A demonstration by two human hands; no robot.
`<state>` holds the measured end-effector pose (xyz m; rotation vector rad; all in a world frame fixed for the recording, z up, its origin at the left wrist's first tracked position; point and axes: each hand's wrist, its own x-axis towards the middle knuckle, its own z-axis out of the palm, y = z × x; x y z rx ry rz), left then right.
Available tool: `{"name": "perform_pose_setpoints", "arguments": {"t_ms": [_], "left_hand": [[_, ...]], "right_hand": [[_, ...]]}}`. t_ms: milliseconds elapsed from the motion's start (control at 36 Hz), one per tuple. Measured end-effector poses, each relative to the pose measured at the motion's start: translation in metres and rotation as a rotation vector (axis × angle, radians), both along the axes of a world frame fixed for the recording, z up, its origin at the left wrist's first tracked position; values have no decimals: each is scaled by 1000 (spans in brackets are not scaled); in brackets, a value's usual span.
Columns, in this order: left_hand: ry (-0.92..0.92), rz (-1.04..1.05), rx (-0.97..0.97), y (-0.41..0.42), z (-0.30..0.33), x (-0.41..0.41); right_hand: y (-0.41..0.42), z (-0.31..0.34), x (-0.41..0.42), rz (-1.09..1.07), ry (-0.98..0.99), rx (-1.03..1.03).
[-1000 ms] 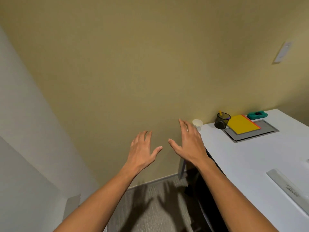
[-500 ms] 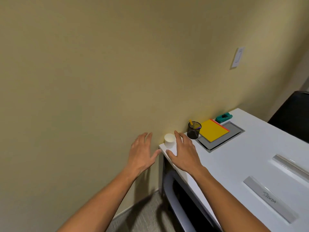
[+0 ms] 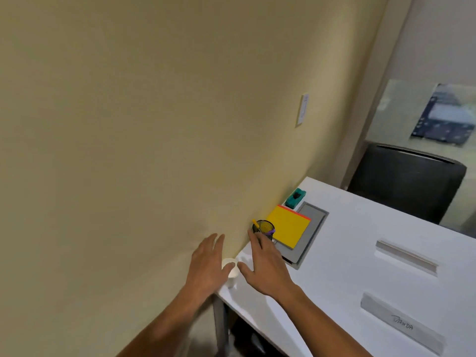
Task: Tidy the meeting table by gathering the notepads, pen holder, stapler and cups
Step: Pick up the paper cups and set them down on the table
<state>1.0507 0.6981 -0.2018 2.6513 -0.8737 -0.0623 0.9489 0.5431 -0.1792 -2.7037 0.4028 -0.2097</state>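
Both hands hover palm-down with fingers spread and holding nothing over the near corner of the white counter (image 3: 347, 253); the left hand (image 3: 207, 264) and right hand (image 3: 265, 264) flank a white cup (image 3: 230, 270), the left thumb overlapping its rim. At 1 o'clock from the cup stands a black mesh pen holder (image 3: 265, 229). Farther along the same line a yellow notepad (image 3: 289, 226) lies on a grey inset panel (image 3: 310, 231), then a teal stapler (image 3: 295, 198) against the wall.

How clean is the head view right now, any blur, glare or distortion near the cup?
Head view: overall soft, hands slightly motion-blurred; the white cup washes into the white table, its edges hard to read between the left hand and right hand; wide-angle bending at the frame edges; glass at right hazy.
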Motion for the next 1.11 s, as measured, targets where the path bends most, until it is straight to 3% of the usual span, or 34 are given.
{"name": "perform_pose_setpoints", "arguments": {"t_ms": [278,583,722,861,1111], "left_hand": [[63,-234,50,-47,-39,66],[20,-365,350,-88,-101,82],[77,-366,434,-88,-120,79],[173,-333,399,-88,-126,72],[131,-263,396,-85,-128,56]], "right_hand": [[-6,-16,40,-120,16,32],[-22,-33,31,-277,136,85],[-24,-39,15,-314,170,93],[-25,-39,1,-345,170,127],[-25,-40,-29,-402,179,171]]}}
